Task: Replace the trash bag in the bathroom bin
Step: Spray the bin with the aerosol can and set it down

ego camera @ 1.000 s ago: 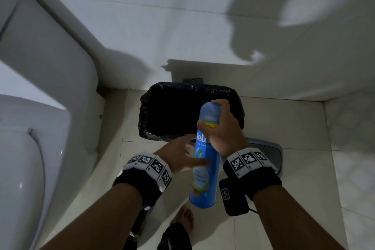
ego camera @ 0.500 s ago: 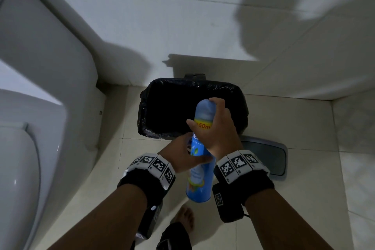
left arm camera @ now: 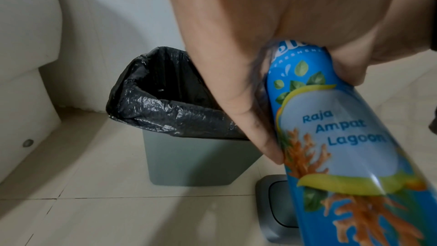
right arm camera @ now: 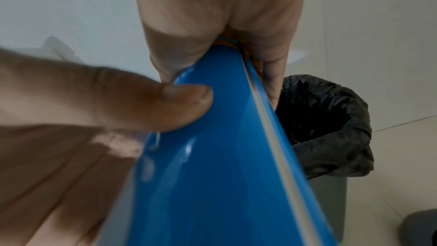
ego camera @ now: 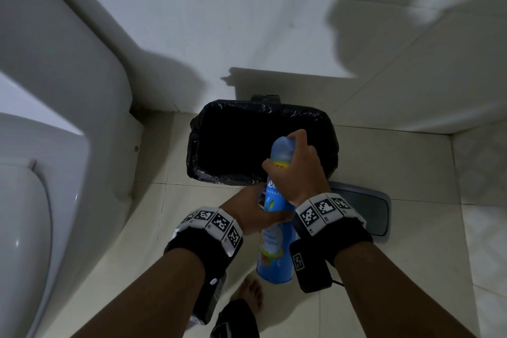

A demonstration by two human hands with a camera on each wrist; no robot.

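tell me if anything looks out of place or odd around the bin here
The bin lid lies on the floor tiles beside the bin instead of on it, so the black trash bag stands open. Both the right hand and the left hand hold a blue air freshener can just above it. Nothing looks spilled.

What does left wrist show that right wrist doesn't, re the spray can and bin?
Only the left wrist view: the printed label, "Raja Ampat Lagoon", on the blue aerosol air-freshener can, the left hand holding its side, and most of the grey bin lid lying on the floor.

Only the right wrist view: the can's plain blue side, with the right hand gripping its top.

Both: the grey plastic bin lined with a black trash bag, and pale floor tiles.
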